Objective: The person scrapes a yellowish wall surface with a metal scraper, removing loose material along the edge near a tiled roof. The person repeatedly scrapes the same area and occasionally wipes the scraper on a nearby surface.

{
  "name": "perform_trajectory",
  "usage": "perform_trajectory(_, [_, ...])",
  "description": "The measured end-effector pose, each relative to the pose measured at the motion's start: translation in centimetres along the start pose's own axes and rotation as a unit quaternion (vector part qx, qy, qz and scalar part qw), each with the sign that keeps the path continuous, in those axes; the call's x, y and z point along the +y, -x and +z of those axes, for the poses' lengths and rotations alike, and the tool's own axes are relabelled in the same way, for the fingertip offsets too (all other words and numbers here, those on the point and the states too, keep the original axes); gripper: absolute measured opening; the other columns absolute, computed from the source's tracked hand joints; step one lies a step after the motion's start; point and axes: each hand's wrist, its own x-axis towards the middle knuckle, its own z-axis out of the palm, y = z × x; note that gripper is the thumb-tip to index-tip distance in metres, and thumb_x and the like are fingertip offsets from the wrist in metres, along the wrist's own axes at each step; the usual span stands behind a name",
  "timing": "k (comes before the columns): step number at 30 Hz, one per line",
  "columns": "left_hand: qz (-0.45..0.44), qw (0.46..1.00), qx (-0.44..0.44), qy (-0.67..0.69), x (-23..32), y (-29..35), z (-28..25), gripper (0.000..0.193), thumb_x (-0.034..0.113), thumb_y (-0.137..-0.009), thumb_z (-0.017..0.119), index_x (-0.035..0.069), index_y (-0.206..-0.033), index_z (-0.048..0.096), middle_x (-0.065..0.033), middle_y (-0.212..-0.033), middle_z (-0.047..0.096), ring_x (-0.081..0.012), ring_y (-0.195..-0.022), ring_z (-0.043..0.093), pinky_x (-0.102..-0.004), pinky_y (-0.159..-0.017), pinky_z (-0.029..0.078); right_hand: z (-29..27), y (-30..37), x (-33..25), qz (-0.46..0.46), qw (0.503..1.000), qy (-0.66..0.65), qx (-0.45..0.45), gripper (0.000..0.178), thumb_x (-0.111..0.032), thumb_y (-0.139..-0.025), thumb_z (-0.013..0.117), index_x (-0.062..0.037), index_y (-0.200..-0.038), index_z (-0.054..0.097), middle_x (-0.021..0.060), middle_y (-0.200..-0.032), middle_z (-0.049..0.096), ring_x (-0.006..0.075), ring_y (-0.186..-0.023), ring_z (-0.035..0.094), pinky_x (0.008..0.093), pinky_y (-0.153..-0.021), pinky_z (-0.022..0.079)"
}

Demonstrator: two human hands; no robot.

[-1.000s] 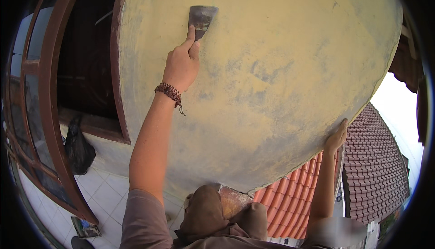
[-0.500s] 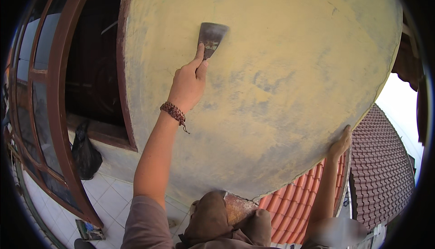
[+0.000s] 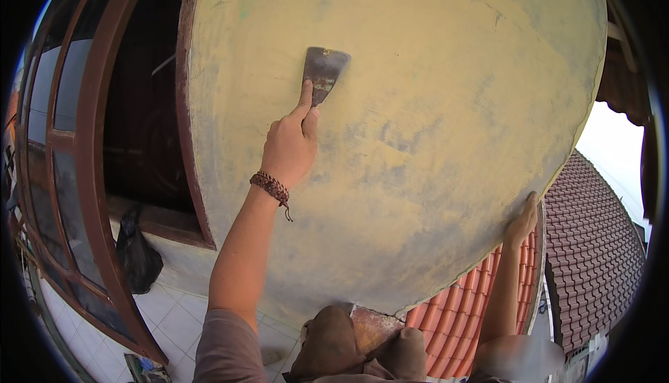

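My left hand (image 3: pixel 289 147) grips a putty knife (image 3: pixel 324 75) by its handle, index finger stretched along the blade. The blade is broad, dark and worn, and its edge points up against the yellow wall (image 3: pixel 432 55). Grey scuffed patches mark the wall to the right of and below the blade. A braided brown bracelet (image 3: pixel 270 186) circles my left wrist. On the far right, my right hand (image 3: pixel 521 224) lies against the wall's outer edge with its fingers stretched upward. Some of those fingers are hard to make out.
A brown-framed glass window (image 3: pixel 70 174) stands swung out at the left, beside a dark opening. Below it a black plastic bag (image 3: pixel 137 254) rests near white floor tiles (image 3: pixel 178 324). Orange roof tiles (image 3: pixel 453 320) and a darker tiled roof (image 3: pixel 592 243) lie beyond the wall's edge.
The whole view has shifted a little, so the wall, bag and putty knife appear lower. The blade, blurred before, is sharper now. My right hand stays at the wall's edge.
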Motion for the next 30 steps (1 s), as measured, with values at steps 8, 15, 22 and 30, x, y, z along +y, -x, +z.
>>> perform_trajectory(8, [-0.042, 0.996, 0.075, 0.014, -8.6, -3.5, -3.3, 0.049, 0.029, -0.104, 0.045, 0.020, -0.151, 0.038, -0.0107, -0.056, 0.048, -0.0156, -0.049, 0.047, -0.0369, -0.057, 0.048, -0.9, -0.4, 0.5, 0.033, 0.999, 0.021, -0.030, 0.067, -0.049, -0.102, 0.046, 0.0119, -0.130, 0.054, 0.0199, -0.127, 0.059, 0.0250, -0.114, 0.056, 0.0321, -0.100, 0.041])
perform_trajectory(15, [-0.113, 0.991, 0.058, 0.037, -6.3, -8.8, -9.1, 0.047, 0.030, -0.104, 0.047, 0.024, -0.150, 0.042, -0.0071, -0.059, 0.045, -0.0133, -0.049, 0.040, -0.0327, -0.056, 0.046, -0.9, -0.3, 1.6, 0.026, 1.000, -0.001, -0.010, 0.066, -0.046, -0.103, 0.045, 0.0110, -0.136, 0.050, 0.0221, -0.135, 0.055, 0.0275, -0.122, 0.053, 0.0339, -0.104, 0.039])
perform_trajectory(22, [-0.102, 0.994, -0.025, 0.011, -7.5, -7.5, -9.3, 0.048, 0.034, -0.104, 0.047, 0.025, -0.150, 0.041, -0.0059, -0.062, 0.052, -0.0129, -0.049, 0.047, -0.0309, -0.060, 0.048, -1.2, -0.2, 1.4, 0.019, 1.000, 0.010, -0.020, 0.068, -0.047, -0.102, 0.046, 0.0115, -0.136, 0.049, 0.0215, -0.134, 0.055, 0.0262, -0.118, 0.054, 0.0336, -0.102, 0.041])
perform_trajectory(30, [0.014, 1.000, 0.022, 0.016, -10.8, -8.7, -8.6, 0.048, 0.035, -0.104, 0.045, 0.024, -0.151, 0.040, -0.0023, -0.053, 0.043, -0.0122, -0.036, 0.039, -0.0310, -0.041, 0.042, -0.8, -0.1, 0.9, 0.023, 1.000, 0.010, -0.006, 0.068, -0.049, -0.101, 0.047, 0.0111, -0.132, 0.052, 0.0207, -0.128, 0.057, 0.0256, -0.113, 0.056, 0.0329, -0.097, 0.043])
